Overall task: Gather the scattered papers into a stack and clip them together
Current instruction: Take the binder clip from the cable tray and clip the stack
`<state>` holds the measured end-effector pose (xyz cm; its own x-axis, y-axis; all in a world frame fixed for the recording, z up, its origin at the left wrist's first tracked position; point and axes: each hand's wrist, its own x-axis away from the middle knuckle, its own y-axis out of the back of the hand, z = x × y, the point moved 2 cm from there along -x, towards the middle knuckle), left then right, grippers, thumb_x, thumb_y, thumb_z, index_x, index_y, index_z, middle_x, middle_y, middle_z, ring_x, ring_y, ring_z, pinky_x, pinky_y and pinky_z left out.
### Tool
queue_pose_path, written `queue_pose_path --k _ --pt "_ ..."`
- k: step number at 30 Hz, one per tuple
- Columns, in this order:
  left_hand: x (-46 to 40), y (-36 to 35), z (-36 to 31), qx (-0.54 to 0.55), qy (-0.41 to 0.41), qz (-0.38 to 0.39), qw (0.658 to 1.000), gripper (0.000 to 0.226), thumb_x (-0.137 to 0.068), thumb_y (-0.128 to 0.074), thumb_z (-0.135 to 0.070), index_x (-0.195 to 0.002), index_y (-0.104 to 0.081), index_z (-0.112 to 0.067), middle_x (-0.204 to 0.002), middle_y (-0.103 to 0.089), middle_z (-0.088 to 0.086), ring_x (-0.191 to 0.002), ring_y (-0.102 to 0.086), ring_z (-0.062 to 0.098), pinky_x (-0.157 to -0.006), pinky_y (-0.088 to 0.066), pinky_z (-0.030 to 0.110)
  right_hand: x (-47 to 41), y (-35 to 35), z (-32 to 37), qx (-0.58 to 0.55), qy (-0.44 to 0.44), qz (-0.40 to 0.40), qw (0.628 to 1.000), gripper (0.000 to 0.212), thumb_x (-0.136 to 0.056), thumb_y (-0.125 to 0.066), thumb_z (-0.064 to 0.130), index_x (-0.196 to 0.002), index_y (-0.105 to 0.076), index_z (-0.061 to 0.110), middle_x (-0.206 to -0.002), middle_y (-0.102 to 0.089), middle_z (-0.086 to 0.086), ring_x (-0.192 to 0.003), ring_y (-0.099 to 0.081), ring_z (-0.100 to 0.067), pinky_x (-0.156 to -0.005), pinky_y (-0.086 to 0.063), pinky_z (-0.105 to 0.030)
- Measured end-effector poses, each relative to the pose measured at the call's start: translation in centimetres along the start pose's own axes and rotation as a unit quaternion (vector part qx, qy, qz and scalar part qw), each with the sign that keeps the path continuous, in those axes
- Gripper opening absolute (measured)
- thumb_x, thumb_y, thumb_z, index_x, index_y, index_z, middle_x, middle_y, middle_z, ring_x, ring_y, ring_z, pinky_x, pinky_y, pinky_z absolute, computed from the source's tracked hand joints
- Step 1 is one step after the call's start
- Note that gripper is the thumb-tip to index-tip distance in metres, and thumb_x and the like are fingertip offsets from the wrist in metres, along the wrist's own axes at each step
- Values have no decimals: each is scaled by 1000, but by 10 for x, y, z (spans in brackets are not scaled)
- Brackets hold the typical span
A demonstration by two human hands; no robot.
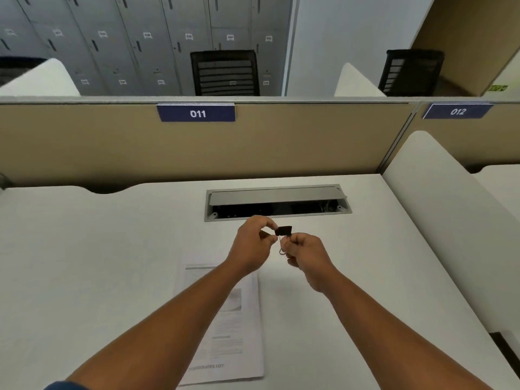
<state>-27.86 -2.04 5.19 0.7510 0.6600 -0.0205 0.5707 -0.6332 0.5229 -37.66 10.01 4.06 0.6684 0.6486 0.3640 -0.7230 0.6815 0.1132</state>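
Note:
A stack of printed papers [239, 327] lies on the white desk [84, 263] in front of me, partly hidden under my left forearm. Both hands are raised above the far end of the stack. My left hand [250, 243] pinches the black binder clip [284, 230] at its body with thumb and fingers. My right hand [304, 254] pinches the clip's wire handles from below. The clip is held in the air, apart from the papers.
An open grey cable tray [277, 202] is set into the desk just beyond my hands. A beige partition [84, 142] labelled 011 closes the desk's far side. A white divider [439, 209] bounds the right. Black chairs and grey lockers stand behind.

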Motion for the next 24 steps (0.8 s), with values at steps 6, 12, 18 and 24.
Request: queue_pose_path --k 6,12,18,24 --pt "60 58 -7 -82 -98 7 992 7 -92 -69 -8 -97 -73 -11 -113 -62 -2 -90 -61 9 -78 -49 7 49 -43 26 3 -1 23 1000 19 -94 -67 14 -89 -69 -4 -65 -63 -3 -58 -52 -14 -64 -51 -27" --pt "98 101 -9 -104 -105 37 988 12 -93 -70 -15 -102 -78 -14 -114 -65 -3 -95 -64 10 -87 -57 24 85 -84 37 -36 -22 26 999 15 -94 -67 13 -89 -72 0 -66 -64 -7 -59 -56 -15 -65 -55 -27" --pt "126 126 -4 -113 -115 22 987 14 -91 -68 -12 -98 -81 -15 -102 -73 0 -87 -66 11 -81 -58 27 110 -110 43 -82 -47 30 995 15 -95 -64 10 -92 -73 -1 -71 -67 -12 -62 -61 -17 -65 -57 -29" --pt "147 140 1 -128 -129 25 983 17 -89 -65 -16 -97 -80 -17 -94 -72 -3 -82 -67 12 -76 -59 32 129 -124 50 -90 -50 47 994 17 -94 -67 13 -92 -74 -2 -75 -71 -16 -65 -64 -21 -68 -60 -31"
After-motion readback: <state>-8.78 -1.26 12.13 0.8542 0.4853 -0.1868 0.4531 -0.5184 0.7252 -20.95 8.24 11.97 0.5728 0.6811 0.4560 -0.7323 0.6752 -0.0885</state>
